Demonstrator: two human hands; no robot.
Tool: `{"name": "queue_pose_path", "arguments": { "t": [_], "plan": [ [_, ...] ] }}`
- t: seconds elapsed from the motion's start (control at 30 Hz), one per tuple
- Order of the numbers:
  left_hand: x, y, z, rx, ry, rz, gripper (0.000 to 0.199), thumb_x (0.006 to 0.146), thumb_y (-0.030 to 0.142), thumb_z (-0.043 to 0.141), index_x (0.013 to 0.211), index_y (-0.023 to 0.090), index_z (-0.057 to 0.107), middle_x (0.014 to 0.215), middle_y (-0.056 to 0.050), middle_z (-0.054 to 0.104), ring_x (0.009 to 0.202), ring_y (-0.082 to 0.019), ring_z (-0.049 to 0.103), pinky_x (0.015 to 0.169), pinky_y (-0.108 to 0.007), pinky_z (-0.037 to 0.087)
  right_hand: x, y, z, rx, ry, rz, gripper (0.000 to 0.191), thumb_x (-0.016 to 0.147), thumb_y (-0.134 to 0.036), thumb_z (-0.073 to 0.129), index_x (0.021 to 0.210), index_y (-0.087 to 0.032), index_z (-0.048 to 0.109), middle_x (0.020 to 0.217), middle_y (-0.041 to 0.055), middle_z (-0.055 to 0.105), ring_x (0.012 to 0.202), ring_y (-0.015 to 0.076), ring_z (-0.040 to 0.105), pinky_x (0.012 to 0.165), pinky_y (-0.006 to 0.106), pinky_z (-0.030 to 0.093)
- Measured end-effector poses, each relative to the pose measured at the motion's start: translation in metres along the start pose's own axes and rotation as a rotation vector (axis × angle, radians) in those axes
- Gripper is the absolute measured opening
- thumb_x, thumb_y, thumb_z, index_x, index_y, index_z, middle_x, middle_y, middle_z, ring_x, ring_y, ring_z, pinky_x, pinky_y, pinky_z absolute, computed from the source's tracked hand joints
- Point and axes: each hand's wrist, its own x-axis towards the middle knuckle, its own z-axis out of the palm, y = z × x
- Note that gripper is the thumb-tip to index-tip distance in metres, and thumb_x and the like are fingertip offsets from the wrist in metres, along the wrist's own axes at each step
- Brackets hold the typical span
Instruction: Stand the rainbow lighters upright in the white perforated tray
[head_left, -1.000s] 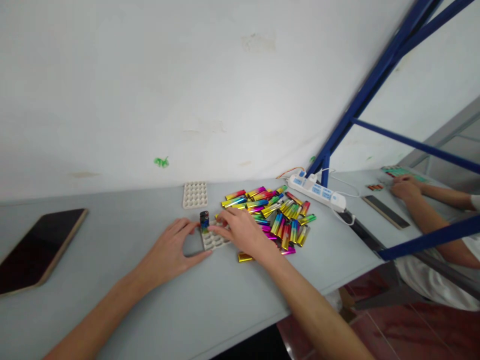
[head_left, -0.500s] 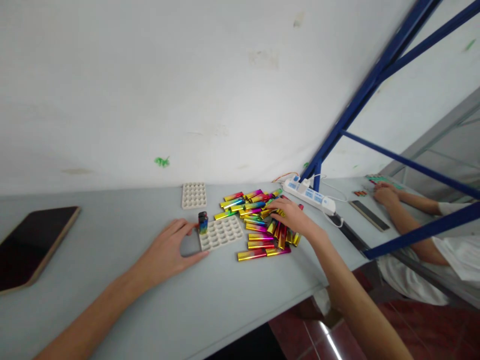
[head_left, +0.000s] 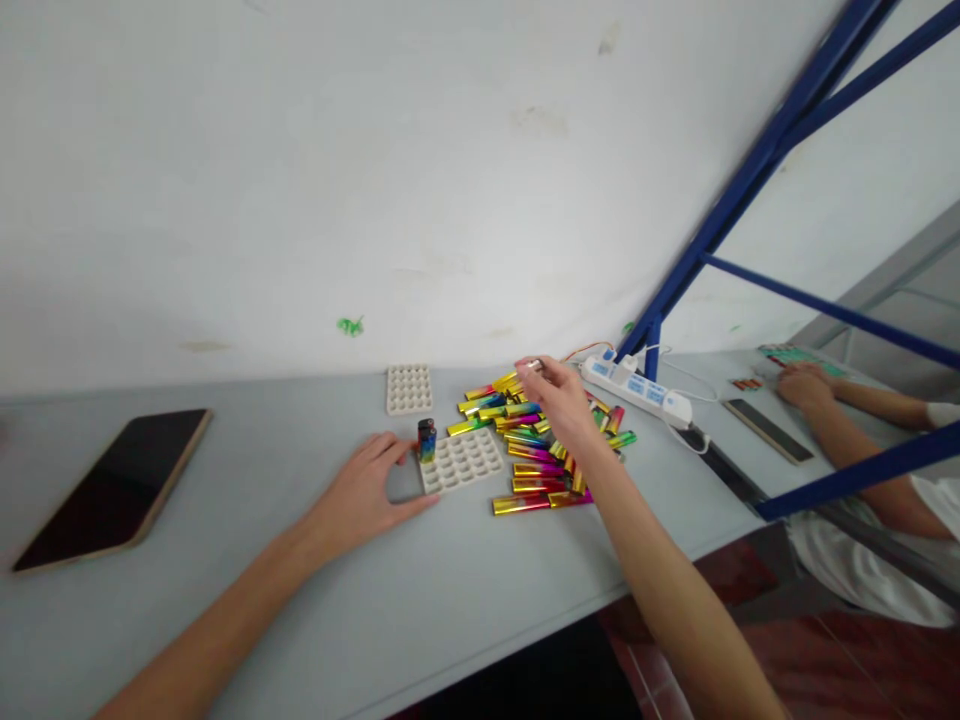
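My left hand (head_left: 365,497) lies at the left end of a white tray (head_left: 469,462) with rows of holes, thumb and forefinger apart at its corners. Two dark-topped lighters (head_left: 427,440) stand upright in the tray's far left corner, close to my forefinger. Above a pile of shiny rainbow-coloured lighters (head_left: 536,470), my right hand (head_left: 564,405) is closed on a lighter (head_left: 533,366). Only a bit of its metal end shows; my fingers hide the rest.
A second white holed tray (head_left: 409,390) sits by the wall. A tablet (head_left: 116,485) lies at the left. Behind the pile is a white power strip (head_left: 637,388) with cords. Blue frame bars (head_left: 720,225) rise at the right, and beyond them are another person's hands (head_left: 806,385).
My right hand has risen from the pile and moved slightly left, now with a lighter in its fingers. My left hand stays at the tray. The view has shifted a little.
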Motion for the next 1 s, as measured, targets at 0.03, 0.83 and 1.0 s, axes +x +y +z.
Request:
{"name": "queue_pose_path", "arguments": {
  "t": [0.03,0.83,1.0],
  "plan": [
    [0.001,0.000,0.000,-0.002,0.000,-0.004,0.058,0.082,0.071,0.072,0.114,0.023,0.067,0.106,-0.008,0.068,0.101,-0.030,0.066,0.095,-0.046,0.056,0.002,0.003,0.010,0.060,-0.003,0.015,0.036,0.083,-0.056,0.080,0.090,-0.021,0.072,0.070,-0.0053,0.050,0.064,0.0102,0.043,0.060,0.023,0.038],
    [0.003,-0.005,-0.003,0.006,-0.039,-0.046,0.060,0.080,0.070,0.076,0.112,0.021,0.067,0.103,-0.006,0.066,0.097,-0.028,0.066,0.093,-0.042,0.056,-0.033,0.038,0.059,0.021,-0.106,0.402,0.054,0.095,-0.055,0.046,0.052,-0.025,0.033,0.046,-0.0071,0.028,0.040,0.0082,0.022,0.041,0.026,0.016],
    [0.003,-0.004,-0.003,-0.012,-0.043,-0.049,0.063,0.080,0.070,0.075,0.117,0.020,0.067,0.103,-0.006,0.066,0.097,-0.028,0.065,0.094,-0.043,0.055,-0.033,0.037,0.056,0.013,-0.184,0.412,0.067,0.094,-0.083,0.042,0.069,-0.022,0.055,0.052,-0.0081,0.032,0.042,0.0092,0.025,0.042,0.025,0.019]
  ]
}}
